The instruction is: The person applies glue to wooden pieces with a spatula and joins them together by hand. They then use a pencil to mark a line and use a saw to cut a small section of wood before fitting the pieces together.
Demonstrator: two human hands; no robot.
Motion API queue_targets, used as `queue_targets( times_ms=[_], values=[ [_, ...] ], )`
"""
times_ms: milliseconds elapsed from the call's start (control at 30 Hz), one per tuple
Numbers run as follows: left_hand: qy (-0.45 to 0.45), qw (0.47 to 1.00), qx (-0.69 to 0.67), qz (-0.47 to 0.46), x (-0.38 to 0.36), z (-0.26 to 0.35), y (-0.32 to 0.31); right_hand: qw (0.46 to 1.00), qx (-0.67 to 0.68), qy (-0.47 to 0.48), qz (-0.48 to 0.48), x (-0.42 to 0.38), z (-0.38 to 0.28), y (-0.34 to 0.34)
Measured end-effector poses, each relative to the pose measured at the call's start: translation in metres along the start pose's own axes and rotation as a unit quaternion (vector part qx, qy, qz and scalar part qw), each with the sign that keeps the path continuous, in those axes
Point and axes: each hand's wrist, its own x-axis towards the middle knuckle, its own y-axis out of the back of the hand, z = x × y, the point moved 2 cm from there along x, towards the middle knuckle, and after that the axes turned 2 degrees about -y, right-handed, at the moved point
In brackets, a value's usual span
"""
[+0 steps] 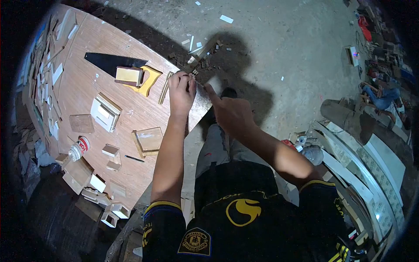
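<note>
Bending over the table's (80, 94) corner, your left hand (181, 91) is curling its fingers nearly closed beside a small wood piece (195, 72); their grip isn't showing clearly. Your right hand (233, 114) is extending its index finger towards them, folding the others, any hold hidden. Strips (164, 88) are lying between your left hand and the saw (150, 81).
</note>
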Motion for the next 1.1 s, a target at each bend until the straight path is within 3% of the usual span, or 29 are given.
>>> queue_targets(
  times_ms=[367,567,667,767,833,933,1100],
  values=[
    [0.014,1.0,0.009,-0.017,0.001,-0.002,0.001,1.0,0.007,-0.013,0.01,0.004,-0.005,0.002],
    [0.012,1.0,0.008,-0.024,0.001,-0.003,0.001,0.998,0.016,-0.03,-0.058,-0.004,-0.008,0.003],
    [0.017,1.0,0.007,-0.02,0.004,0.001,0.002,1.0,0.007,-0.015,0.012,0.008,-0.009,-0.005],
    [0.01,1.0,0.01,-0.022,0.003,0.0,0.004,1.0,0.019,-0.011,-0.008,0.0,-0.01,0.014],
    [0.005,1.0,0.011,-0.02,0.001,-0.001,0.002,0.997,0.007,-0.013,-0.073,-0.005,-0.009,0.018],
    [-0.007,1.0,0.008,-0.01,0.001,-0.004,0.001,1.0,0.01,-0.005,0.012,0.013,-0.012,-0.005],
    [-0.014,1.0,0.018,-0.008,0.003,-0.002,0.001,0.999,0.016,-0.011,-0.035,0.003,-0.002,0.019]
  ],
)
